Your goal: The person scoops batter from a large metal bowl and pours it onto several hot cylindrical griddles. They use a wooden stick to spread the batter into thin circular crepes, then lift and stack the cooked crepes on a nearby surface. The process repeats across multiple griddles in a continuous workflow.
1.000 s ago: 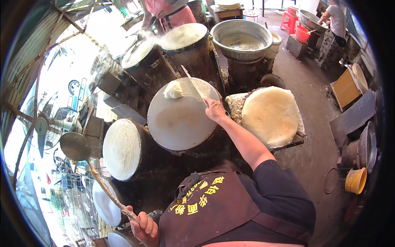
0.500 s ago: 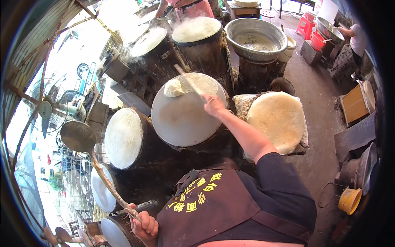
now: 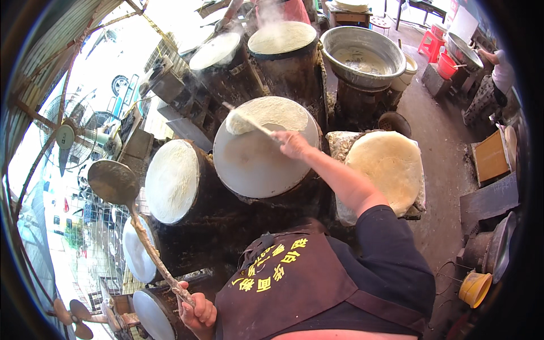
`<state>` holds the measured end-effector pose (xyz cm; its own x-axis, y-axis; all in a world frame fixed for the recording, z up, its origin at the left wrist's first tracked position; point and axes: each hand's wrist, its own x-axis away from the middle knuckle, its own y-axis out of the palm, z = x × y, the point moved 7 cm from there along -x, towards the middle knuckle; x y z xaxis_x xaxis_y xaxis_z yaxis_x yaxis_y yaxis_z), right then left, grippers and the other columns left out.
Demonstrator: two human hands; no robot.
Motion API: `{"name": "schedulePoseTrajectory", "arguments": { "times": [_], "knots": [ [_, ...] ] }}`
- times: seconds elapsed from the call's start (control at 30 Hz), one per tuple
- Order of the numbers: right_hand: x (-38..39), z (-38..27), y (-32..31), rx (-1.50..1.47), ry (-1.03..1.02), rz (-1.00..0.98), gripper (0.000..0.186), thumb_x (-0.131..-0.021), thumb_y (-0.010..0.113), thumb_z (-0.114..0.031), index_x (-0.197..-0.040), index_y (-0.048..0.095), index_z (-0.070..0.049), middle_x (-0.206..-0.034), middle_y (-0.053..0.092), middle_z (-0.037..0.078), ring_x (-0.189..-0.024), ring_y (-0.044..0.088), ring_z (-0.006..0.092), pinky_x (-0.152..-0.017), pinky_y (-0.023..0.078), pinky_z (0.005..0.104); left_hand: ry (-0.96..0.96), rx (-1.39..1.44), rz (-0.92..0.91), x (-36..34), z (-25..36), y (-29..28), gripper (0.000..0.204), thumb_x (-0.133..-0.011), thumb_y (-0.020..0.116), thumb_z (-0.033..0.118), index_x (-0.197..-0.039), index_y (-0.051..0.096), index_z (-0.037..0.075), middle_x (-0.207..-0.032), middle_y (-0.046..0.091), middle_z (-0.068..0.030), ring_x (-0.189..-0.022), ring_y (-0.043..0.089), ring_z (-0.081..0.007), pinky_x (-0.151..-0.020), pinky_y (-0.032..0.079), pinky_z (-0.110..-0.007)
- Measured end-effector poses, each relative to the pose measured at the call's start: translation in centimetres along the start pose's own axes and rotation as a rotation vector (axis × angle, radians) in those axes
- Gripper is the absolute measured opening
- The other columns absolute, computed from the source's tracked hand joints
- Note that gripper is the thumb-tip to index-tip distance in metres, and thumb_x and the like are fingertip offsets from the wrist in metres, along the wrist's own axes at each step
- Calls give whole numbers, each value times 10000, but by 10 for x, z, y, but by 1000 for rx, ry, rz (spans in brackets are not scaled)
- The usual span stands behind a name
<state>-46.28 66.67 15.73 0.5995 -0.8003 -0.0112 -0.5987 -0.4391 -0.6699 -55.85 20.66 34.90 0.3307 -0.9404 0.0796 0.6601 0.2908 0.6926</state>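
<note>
1. Right hand [image 3: 292,144], centre frame, fingers closed around a thin spreader stick [image 3: 246,118]; its tip sits on the batter patch [image 3: 266,113] at the upper edge of the round griddle [image 3: 255,164].
2. Left hand [image 3: 195,309], bottom left, clenched on the long ladle [image 3: 113,182], bowl raised at left.
3. Risk: uneven spreading could tear the sheet; steam near the upper drums could scald.
4. Hidden: ladle contents; spreader tip shape blurred; lower-left drums cut off.

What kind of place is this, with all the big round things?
Probably an open-air flatbread or pancake kitchen. Round hot griddles carry thin batter, a stack of cooked flatbreads sits nearby, and a big metal basin seems to hold batter.
</note>
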Motion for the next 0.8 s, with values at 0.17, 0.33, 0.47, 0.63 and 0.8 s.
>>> {"name": "schedulePoseTrajectory", "arguments": {
  "times": [0.17, 0.33, 0.47, 0.63, 0.8],
  "knots": [
    [4, 13, 1, -126, -246, -118, 514, -751, 549, -6, -1243, 589, -148, -1084, 668, 130, -985, 647, 215, -855, 509, 317, 33, 9, 5, 6, 0, 1, 553, -935, 585, 222, -1418, 319, 183, -642, 376, 14, -420, 336, -60, -321, 337, -178],
    [-19, 28, -36, -144, 145, 28, 565, -741, 529, 71, -1259, 587, -148, -1137, 646, 153, -1028, 628, 223, -879, 499, 305, 94, 94, 40, 19, 1, -16, 559, -969, 519, 250, -1442, 236, 153, -687, 388, -21, -454, 359, -85, -334, 353, -202],
    [-2, -7, -5, -181, -65, -233, 565, -726, 512, 61, -1239, 604, -159, -1109, 658, 168, -1023, 639, 283, -899, 488, 324, 110, 135, 73, 22, -1, -32, 578, -973, 514, 277, -1445, 203, 159, -700, 406, -49, -448, 367, -103, -331, 361, -225],
    [-17, 18, -27, -91, -170, -173, 514, -734, 524, 46, -1202, 627, -140, -1063, 668, 162, -989, 643, 260, -860, 491, 325, 190, 98, 137, 22, -1, -22, 604, -977, 504, 275, -1470, 165, 193, -699, 411, -60, -448, 372, -113, -337, 375, -248],
    [-41, 18, -20, -96, -125, -74, 464, -731, 540, 44, -1147, 646, -131, -988, 673, 149, -949, 643, 269, -813, 500, 342, 180, 24, 55, 15, -2, -13, 607, -982, 490, 288, -1481, 154, 208, -679, 399, -40, -431, 354, -99, -330, 377, -238]
  ]
}}
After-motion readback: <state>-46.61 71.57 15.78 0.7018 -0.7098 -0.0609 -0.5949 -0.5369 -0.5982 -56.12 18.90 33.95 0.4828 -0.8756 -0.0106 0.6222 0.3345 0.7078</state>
